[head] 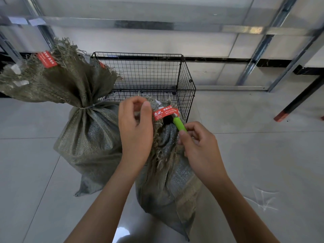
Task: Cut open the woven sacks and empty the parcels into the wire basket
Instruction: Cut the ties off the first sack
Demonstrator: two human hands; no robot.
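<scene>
Two grey-green woven sacks stand on the tiled floor. The near sack [168, 186] is in front of me, with a frayed neck and a red tag [165, 113]. My left hand [135, 130] grips its bunched top. My right hand [198, 144] pinches a green cutter [179, 124], whose tip is at the sack's neck just under the tag. The second sack [87, 137] stands to the left, tied shut with a cord, its frayed top flopped leftward. A black wire basket [185, 79] stands behind both sacks; I see nothing inside it.
Metal shelving uprights [259, 55] and rails run along the back wall. A dark table leg with a red foot [296, 104] slants in at the right. Bare tiled floor lies to the left and right of the sacks.
</scene>
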